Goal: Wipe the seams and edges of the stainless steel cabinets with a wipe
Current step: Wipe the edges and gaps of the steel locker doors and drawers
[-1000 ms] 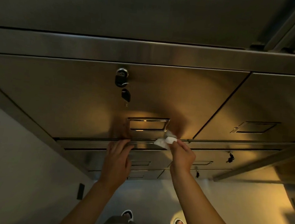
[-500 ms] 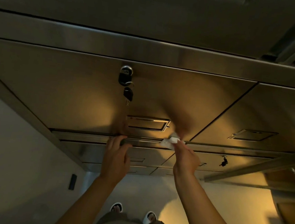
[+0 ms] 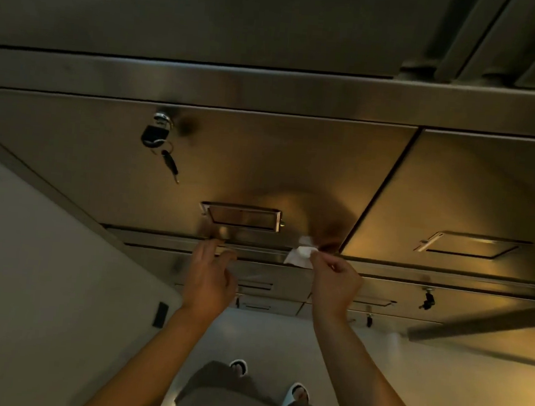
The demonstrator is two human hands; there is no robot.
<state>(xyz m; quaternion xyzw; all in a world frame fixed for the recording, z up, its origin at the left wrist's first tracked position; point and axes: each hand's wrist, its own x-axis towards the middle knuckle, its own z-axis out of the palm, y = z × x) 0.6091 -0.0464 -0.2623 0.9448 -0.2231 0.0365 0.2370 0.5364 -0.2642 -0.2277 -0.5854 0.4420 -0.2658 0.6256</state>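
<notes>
R hand point(image 3: 336, 283), centre-right of frame, pinches a white wipe point(image 3: 298, 257) betw thumb & fingertips, pressing it on the horizontal seam point(image 3: 262, 251) under the steel cabinet door point(image 3: 262, 170), just left of the vertical gap point(image 3: 380, 190) to the next door. L hand point(image 3: 209, 278), centre, fingers loosely spread, holds nothing, tips at the same seam below the recessed handle point(image 3: 242, 217). Padlock w/ keys point(image 3: 157, 135) hangs upper left.

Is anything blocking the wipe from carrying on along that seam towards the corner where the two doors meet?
Nothing visible does. The wipe, pinched by the right hand, sits on the horizontal seam close to the vertical seam. The left hand is on the other side.
</notes>
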